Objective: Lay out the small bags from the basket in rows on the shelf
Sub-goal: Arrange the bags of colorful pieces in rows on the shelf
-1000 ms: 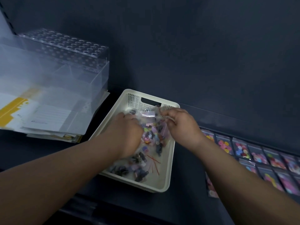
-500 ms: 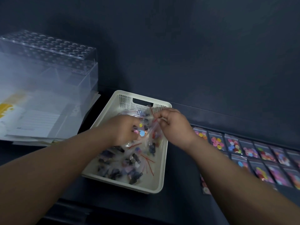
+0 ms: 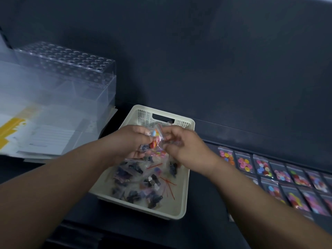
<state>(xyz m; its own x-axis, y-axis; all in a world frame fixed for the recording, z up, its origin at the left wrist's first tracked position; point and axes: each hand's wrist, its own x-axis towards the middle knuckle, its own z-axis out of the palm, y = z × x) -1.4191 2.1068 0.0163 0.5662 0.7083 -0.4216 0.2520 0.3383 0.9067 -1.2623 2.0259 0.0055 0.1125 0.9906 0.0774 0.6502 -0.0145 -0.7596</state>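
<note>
- Above the far half of the cream basket [image 3: 182, 198], the left hand [image 3: 132, 142] is curling its fingers round a bunch of small bags [image 3: 156, 141] filled with coloured discs.
- The right hand [image 3: 186, 150] is facing it, just beside, with its back up. Its curled thumb and fingertips are pinching clear plastic on the bunch's right side, and blur is hiding which bag exactly.
- Both forearms are reaching in from the near edge and converging over the basket.
- Loose bags [image 3: 140, 180], mostly dark inside, are lying heaped on the basket floor below the hands.
- The basket is sitting on the dark shelf [image 3: 201, 203], with its handle end near the back wall [image 3: 215, 69].
- To the right, laid-out bags [image 3: 265, 168] are lying edge to edge in rows, and a strip of bare shelf is separating them from the basket's right wall.
- To the left, a clear plastic box [image 3: 71, 81] is standing with papers [image 3: 46, 135] at its near side. Its corner is sitting near the basket's far left rim.
</note>
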